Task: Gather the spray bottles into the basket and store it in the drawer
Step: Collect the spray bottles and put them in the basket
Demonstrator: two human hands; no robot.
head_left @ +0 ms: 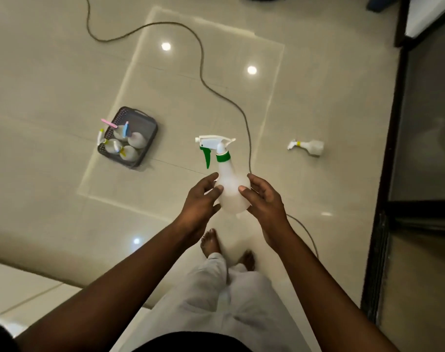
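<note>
A white spray bottle with a green trigger and collar stands upright in mid-air between both hands. My left hand touches its left side with the fingers partly spread. My right hand grips its right side, thumb on the front. On the floor to the left sits a dark grey basket holding several spray bottles with pink, blue and yellow triggers. Another small bottle with a yellow collar lies on its side on the floor to the right.
A dark cable snakes across the glossy tiled floor, passing behind the held bottle. A dark frame with glass panels runs down the right side. My bare feet and light trousers show below the hands.
</note>
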